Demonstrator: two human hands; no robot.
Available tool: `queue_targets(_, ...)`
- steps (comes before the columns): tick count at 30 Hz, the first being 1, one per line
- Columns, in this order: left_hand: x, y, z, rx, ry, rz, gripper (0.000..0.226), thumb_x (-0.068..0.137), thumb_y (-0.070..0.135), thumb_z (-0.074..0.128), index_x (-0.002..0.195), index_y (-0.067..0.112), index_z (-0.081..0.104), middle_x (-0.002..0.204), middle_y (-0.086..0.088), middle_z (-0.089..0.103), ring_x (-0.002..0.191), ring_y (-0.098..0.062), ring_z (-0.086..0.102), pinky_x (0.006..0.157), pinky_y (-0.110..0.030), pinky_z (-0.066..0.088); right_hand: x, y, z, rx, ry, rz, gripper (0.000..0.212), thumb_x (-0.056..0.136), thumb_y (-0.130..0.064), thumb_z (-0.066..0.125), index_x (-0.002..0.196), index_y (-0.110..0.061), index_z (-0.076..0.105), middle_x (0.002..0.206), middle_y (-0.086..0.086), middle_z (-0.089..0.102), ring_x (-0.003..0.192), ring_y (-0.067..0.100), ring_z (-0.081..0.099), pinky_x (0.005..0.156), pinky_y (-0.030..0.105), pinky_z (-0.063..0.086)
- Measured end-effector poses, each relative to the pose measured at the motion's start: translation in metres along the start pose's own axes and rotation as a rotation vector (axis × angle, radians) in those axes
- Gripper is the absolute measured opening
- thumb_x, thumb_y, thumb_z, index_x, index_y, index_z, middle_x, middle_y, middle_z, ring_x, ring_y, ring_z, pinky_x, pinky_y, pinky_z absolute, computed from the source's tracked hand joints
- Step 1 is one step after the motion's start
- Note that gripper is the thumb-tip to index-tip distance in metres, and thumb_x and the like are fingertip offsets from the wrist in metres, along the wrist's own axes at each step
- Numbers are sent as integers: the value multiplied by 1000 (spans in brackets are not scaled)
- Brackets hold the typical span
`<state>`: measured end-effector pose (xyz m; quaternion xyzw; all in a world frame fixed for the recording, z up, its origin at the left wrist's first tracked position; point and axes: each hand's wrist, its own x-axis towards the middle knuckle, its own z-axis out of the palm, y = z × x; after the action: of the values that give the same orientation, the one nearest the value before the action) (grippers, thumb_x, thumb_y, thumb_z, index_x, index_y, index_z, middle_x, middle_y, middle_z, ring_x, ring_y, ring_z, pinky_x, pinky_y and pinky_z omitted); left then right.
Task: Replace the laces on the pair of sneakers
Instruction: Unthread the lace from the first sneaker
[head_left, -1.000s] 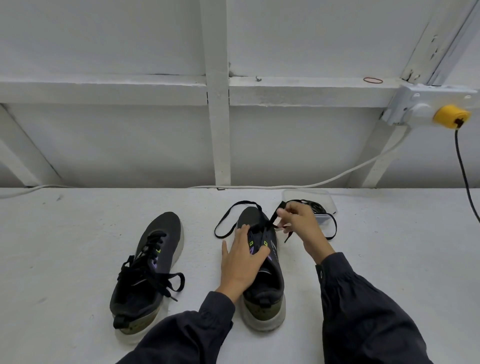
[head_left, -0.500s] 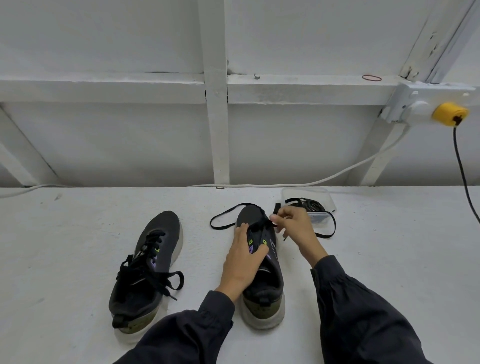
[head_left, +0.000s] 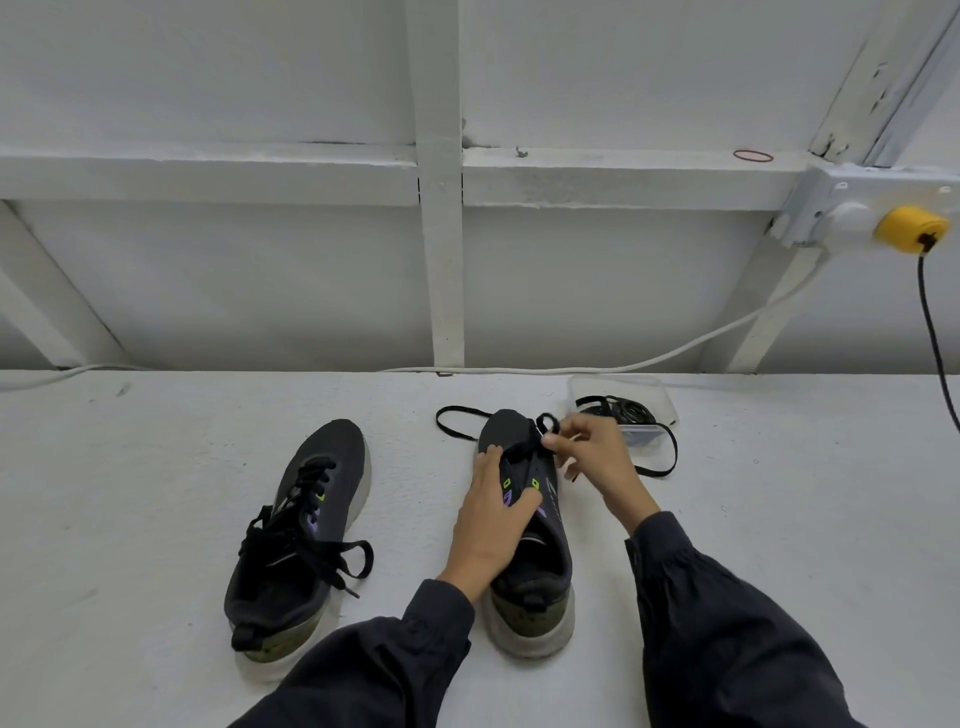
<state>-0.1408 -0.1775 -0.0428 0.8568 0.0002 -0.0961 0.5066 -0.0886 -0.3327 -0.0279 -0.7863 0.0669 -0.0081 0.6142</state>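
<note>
Two dark sneakers lie on the white table. The left sneaker (head_left: 306, 530) is fully laced, its black lace ends loose beside it. The right sneaker (head_left: 535, 566) has a black lace (head_left: 457, 431) through its front eyelets only, one end looping out to the left, the other trailing right. My left hand (head_left: 491, 519) rests on the tongue and eyelet area with its fingers laid over the shoe. My right hand (head_left: 592, 457) pinches the lace just above the toe-side eyelets.
A clear plastic box (head_left: 623, 405) with coiled black laces sits just behind my right hand. A white cable (head_left: 675, 353) runs along the table's back edge to a wall socket with a yellow plug (head_left: 911, 228). The wall's frame stands right behind.
My right hand has moved slightly left toward the toe, drawing the lace with it. The loop on the left has shrunk. My left hand stays on the shoe.
</note>
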Motion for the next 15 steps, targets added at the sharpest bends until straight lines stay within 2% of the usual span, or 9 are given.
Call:
queue_targets(4, 1, -2, 0, -42, -10, 4, 72, 95, 29, 55, 155, 21, 16, 162, 2, 18, 147, -17, 23, 118, -38, 26, 11, -16, -13, 310, 161, 0, 8, 91, -3, 65, 83, -3, 62, 67, 7, 55, 52, 13, 55, 45, 22, 46)
queue_targets(6, 1, -3, 1, -37, -7, 2, 73, 95, 29, 55, 156, 21, 15, 163, 3, 16, 147, -17, 22, 118, -37, 26, 10, -13, -15, 372, 159, 31, 9, 91, -8, 67, 86, -2, 62, 68, 6, 54, 51, 12, 55, 45, 22, 46)
queue_targets(9, 3, -3, 2, -17, 0, 0, 73, 95, 30, 54, 156, 20, 15, 162, 1, 18, 146, -19, 25, 117, -38, 28, 1, 1, -10, 151, -1, 108, 16, 82, -18, 78, 81, -5, 67, 66, 3, 61, 49, 13, 54, 42, 24, 44)
queue_targets(11, 3, -3, 2, -3, 3, 1, 73, 95, 30, 54, 156, 20, 14, 162, 0, 19, 146, -19, 26, 117, -39, 29, -6, 9, -2, 26, -81, 108, 17, 78, -16, 82, 74, -7, 67, 61, 4, 62, 47, 13, 53, 41, 23, 41)
queue_targets(15, 2, -3, 2, -2, -2, 3, 73, 95, 31, 54, 156, 21, 14, 163, 1, 17, 146, -19, 26, 116, -39, 29, -3, 5, 2, -49, -32, 55, 21, 81, -6, 76, 67, -6, 61, 58, 7, 59, 49, 16, 55, 42, 24, 41)
